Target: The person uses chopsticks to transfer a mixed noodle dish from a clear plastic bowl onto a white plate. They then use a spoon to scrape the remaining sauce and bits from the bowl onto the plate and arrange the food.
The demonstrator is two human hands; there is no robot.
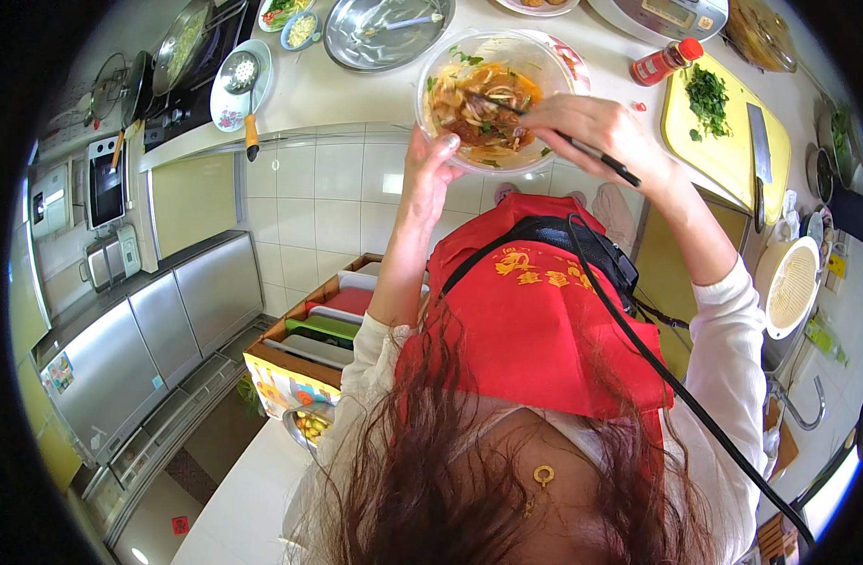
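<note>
My left hand [437, 157] grips the near left rim of a clear plastic bowl [494, 164], which is tilted over the counter's front edge. Dark chopsticks [580, 147] are held in my right hand [601, 134], their tips down in the food. Inside the bowl lies a mix of pale strips, reddish-brown sauce and green leaves [498, 106]. A plate with a red pattern [576, 63] shows partly behind the bowl. The underside of the bowl and some of my left fingers are hidden.
A yellow cutting board [675, 120] on the right bears chopped greens [708, 102] and a knife [759, 145]. Near it stands a red-capped bottle [665, 62]. A steel tray [339, 53], a small bowl of minced garlic [301, 32] and an oval dish with a skimmer [242, 74] stand left.
</note>
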